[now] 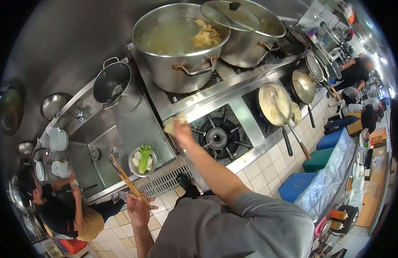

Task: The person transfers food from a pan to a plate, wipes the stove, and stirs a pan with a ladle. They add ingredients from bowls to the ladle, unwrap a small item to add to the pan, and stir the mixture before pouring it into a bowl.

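Note:
My left hand (139, 210), at the lower middle, is closed around a pair of long wooden chopsticks (126, 180), whose far ends point up over the sink's edge. Stretched forward to the stove, my right hand (182, 134) grips a pale, crumpled cloth (175, 123) at the metal edge beside a bare burner (216, 137). A metal bowl (136, 171) with green leafy vegetable (144, 158) and white pieces, perhaps eggs, stands on the steel counter between my hands.
Big stockpots (186, 71) stand behind the burner, one filled with cloudy liquid. A pan (274, 103) of pale liquid with a ladle sits to the right. Left are the sink (89, 172) and a co-worker (61, 210) there. Covered bins (295, 187) stand right.

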`<state>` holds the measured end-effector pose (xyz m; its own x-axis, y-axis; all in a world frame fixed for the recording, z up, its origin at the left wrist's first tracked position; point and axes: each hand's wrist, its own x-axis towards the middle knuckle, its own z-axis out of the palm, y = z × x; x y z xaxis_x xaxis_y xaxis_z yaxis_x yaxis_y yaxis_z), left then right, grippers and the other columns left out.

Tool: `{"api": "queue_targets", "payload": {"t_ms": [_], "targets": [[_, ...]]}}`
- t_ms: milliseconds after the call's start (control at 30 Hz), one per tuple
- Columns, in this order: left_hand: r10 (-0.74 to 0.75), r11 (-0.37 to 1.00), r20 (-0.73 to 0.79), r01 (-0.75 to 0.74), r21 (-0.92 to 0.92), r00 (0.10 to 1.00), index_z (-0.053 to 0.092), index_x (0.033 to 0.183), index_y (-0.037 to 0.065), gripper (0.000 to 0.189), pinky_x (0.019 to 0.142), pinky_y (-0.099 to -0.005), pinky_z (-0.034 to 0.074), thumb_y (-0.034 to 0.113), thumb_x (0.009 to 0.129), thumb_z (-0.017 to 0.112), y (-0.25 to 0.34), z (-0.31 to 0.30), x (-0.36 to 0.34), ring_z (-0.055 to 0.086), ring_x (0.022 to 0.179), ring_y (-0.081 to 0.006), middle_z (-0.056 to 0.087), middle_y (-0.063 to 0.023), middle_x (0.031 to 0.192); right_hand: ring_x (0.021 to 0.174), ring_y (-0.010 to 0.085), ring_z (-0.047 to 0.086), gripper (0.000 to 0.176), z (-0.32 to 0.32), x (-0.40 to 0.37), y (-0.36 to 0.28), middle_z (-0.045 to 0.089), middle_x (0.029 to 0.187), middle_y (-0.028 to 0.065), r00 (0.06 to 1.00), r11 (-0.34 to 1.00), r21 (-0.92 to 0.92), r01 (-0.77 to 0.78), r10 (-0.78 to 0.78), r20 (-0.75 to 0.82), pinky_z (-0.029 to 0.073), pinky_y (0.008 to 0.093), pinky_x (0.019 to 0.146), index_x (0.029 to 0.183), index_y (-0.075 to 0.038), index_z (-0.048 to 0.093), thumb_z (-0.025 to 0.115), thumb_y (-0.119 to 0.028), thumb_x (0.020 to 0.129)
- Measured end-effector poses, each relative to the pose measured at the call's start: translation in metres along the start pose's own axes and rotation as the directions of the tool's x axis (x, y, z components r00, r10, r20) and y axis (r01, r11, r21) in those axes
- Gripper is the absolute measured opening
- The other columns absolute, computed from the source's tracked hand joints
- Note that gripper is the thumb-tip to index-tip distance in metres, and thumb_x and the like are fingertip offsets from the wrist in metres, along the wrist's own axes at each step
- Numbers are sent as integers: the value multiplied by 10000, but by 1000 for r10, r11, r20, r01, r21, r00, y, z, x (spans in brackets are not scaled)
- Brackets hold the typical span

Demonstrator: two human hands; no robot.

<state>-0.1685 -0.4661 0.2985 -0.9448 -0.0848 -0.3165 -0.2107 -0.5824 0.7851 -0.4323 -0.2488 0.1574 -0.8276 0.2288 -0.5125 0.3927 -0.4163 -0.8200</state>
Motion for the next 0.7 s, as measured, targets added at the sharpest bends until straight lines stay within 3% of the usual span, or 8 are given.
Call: {"api": "queue_targets", "payload": {"t_ms": [100,200,267,300,333,400,533,700], "targets": [[-29,999,-50,30,32,998,427,1055,72,93,542,-442,663,81,1006,505,3,-11,3,726,843,-313,612,-153,1056,792,212,671,312,-105,58,-37,642,1041,146,922,940,-205,274,-317,-222,568,324,531,1181,4,515,608,-220,984],[-49,998,-103,52,25,993,431,1055,90,99,523,-439,660,87,1003,515,0,-16,4,726,822,-309,607,-146,1044,955,367,636,321,-182,113,-106,638,1034,208,498,648,-662,376,-744,-446,493,420,879,1110,36,528,648,-149,877],[-73,994,-159,85,65,985,426,1056,95,110,515,-450,656,81,999,518,-2,-20,-1,724,803,-312,603,-134,1012,1174,359,583,445,-222,169,-138,604,1264,223,591,720,-327,612,-691,-416,463,463,972,1256,44,527,544,-277,947],[-76,995,-185,86,46,980,415,1058,93,132,504,-463,651,79,992,528,-4,-21,-5,722,773,-324,598,-132,978,1279,353,495,483,-242,196,-140,532,1367,216,558,387,-917,97,-784,-272,405,485,1039,1345,22,482,497,-265,957],[-55,996,-193,66,52,980,415,1058,93,132,504,-463,651,79,992,528,-5,-25,-12,722,773,-324,598,-132,978,1384,347,406,532,-253,220,-142,461,1471,209,624,-253,-855,-452,-775,-100,348,506,1106,1434,0,437,449,-254,967],[-85,987,-251,115,108,964,406,1054,97,149,496,-474,644,81,986,538,-5,-33,-25,721,752,-335,600,-137,973,1469,366,253,607,-244,214,-146,339,1558,217,782,179,-938,-297,-518,-346,239,573,1156,1529,-47,324,429,-196,950],[-125,984,-376,165,75,918,412,1036,126,133,453,-455,623,92,992,532,-3,-44,-57,712,684,-327,613,-123,931,1341,373,460,459,-237,211,-131,528,1404,231,824,-85,-966,-244,-544,-160,311,604,1093,1295,-51,618,497,-267,909],[-172,944,-245,231,237,954,380,1010,90,158,500,-422,636,55,983,531,4,-46,-26,719,760,-307,588,-155,997,1115,350,645,308,-93,113,-68,708,1160,127,965,-488,-836,249,53,257,398,566,982,1064,-111,742,583,-277,859]]}}
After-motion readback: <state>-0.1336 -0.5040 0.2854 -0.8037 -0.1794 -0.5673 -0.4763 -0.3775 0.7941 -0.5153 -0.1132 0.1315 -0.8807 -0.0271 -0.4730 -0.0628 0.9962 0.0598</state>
